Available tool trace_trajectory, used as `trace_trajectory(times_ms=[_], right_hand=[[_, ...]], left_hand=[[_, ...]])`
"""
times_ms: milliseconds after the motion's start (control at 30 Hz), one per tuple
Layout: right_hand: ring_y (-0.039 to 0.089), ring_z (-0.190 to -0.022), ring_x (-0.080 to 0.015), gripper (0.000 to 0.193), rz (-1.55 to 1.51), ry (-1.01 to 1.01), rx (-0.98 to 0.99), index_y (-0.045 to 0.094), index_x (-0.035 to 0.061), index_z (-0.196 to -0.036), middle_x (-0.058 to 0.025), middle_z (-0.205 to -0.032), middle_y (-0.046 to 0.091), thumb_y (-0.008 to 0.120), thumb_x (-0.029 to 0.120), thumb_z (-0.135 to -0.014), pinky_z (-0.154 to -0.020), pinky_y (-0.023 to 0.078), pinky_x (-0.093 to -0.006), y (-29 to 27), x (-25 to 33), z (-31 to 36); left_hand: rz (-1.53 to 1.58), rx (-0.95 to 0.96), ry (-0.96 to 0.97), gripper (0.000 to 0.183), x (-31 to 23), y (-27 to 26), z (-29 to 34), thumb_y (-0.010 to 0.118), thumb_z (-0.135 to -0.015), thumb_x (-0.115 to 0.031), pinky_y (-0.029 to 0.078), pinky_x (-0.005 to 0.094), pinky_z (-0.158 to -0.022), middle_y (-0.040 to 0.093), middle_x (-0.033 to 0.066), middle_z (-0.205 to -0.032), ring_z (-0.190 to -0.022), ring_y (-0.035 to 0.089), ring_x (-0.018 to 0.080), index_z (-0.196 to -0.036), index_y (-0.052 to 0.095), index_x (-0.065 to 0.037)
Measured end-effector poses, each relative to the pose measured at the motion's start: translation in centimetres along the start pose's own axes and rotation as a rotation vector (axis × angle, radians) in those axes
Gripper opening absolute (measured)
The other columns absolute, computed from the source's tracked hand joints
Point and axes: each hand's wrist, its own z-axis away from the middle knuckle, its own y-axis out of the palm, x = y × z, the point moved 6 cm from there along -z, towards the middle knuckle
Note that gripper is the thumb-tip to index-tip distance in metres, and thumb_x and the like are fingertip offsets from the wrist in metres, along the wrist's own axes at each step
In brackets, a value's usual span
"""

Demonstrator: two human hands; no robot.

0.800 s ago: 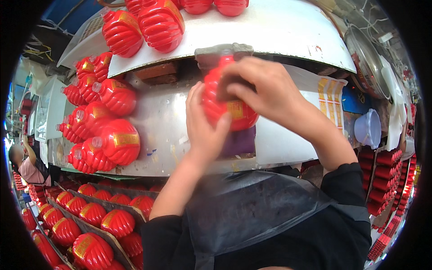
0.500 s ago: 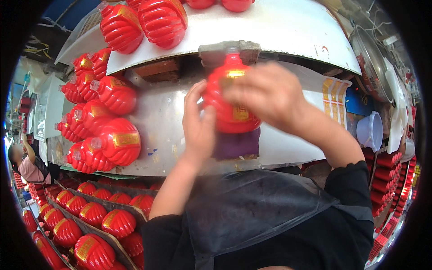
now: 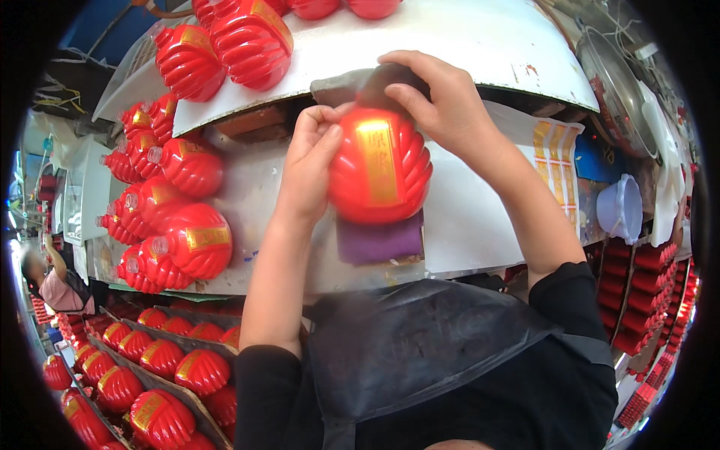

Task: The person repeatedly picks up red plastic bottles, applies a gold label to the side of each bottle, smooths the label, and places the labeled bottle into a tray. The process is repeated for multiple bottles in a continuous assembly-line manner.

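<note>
A red, rib-sided bottle (image 3: 381, 169) with a tall gold label lies on its side in front of me, its label facing up. Its neck is hidden at the far end. My left hand (image 3: 309, 154) is closed against the bottle's left shoulder, thumb and fingers bent. Beyond the bottle, my right hand (image 3: 442, 101) curls its thumb and fingers around a blurred dark grey pad (image 3: 399, 77). Next to that pad is a lighter grey rest (image 3: 334, 90). A purple cloth pad (image 3: 382, 241) sits under the bottle's near end.
Several red bottles (image 3: 199, 244) lie on the left of the metal table. More bottles (image 3: 251, 45) rest on a raised white board (image 3: 450, 34). Gold label sheets (image 3: 553, 161) and a pale bucket (image 3: 619, 210) are at the right. Crates of red bottles (image 3: 161, 412) fill the lower left.
The bottle has turned, so a tall gold label now faces up. My right hand has moved from the bottle's face to its far end. My left hand has shifted slightly toward the neck.
</note>
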Motion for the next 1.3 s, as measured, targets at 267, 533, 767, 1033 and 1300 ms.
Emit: trace_trajectory(times_ms=[267,533,767,1033,1300], right_hand=[[0.072,-0.096,-0.0368,0.031,-0.069,-0.237,0.158,0.067,0.0022,-0.117,-0.0171,-0.103,0.074,0.071,0.008,-0.087,-0.084,0.058,-0.0415,-1.8,5.1,0.9],[0.072,-0.092,-0.0353,0.032,0.074,-0.3,0.056,0.068,0.0052,-0.119,-0.0149,-0.101,0.072,0.074,0.006,-0.087,-0.079,0.059,-0.0399,-1.8,6.5,1.4],[0.075,-0.092,-0.0298,0.027,-0.002,-0.352,-0.172,0.073,0.0066,-0.107,-0.0106,-0.104,0.076,0.076,0.001,-0.081,-0.077,0.06,-0.0382,-2.6,4.9,5.0],[0.075,-0.083,-0.0253,0.03,-0.105,-0.455,-0.159,0.073,0.0085,-0.11,-0.0107,-0.098,0.075,0.075,0.002,-0.08,-0.072,0.06,-0.0367,-0.9,9.0,8.7],[0.075,-0.09,-0.019,0.028,-0.138,-0.103,-0.144,0.071,-0.0008,-0.119,-0.0142,-0.103,0.077,0.074,0.001,-0.091,-0.079,0.059,-0.0294,-2.5,7.4,5.1]], left_hand=[[-0.185,0.068,-0.014,0.094,-2.1,1.7,1.8,0.081,-0.08,-0.005,0.044,0.0388,-0.115,0.053,0.0157,-0.148,-0.136,0.053,0.0232,-0.158,0.029,-0.006],[-0.471,0.09,0.076,0.088,-3.7,2.9,1.2,0.083,-0.075,-0.009,0.048,0.0393,-0.11,0.061,0.0148,-0.137,-0.129,0.058,0.0225,-0.153,0.043,-0.004],[-0.376,0.071,0.001,0.049,-3.7,2.9,-0.1,0.074,-0.094,-0.014,0.05,0.0311,-0.103,0.066,0.0061,-0.123,-0.115,0.062,0.0143,-0.138,0.058,0.0],[-0.109,0.048,-0.023,0.033,-3.3,2.1,-0.4,0.063,-0.108,-0.023,0.054,0.0302,-0.098,0.072,0.0151,-0.119,-0.11,0.066,0.0158,-0.13,0.055,0.001],[-0.171,-0.068,-0.002,0.038,-4.2,2.4,0.9,0.067,-0.105,-0.021,0.055,0.0284,-0.094,0.073,0.011,-0.117,-0.105,0.068,0.0131,-0.133,0.06,0.003]])
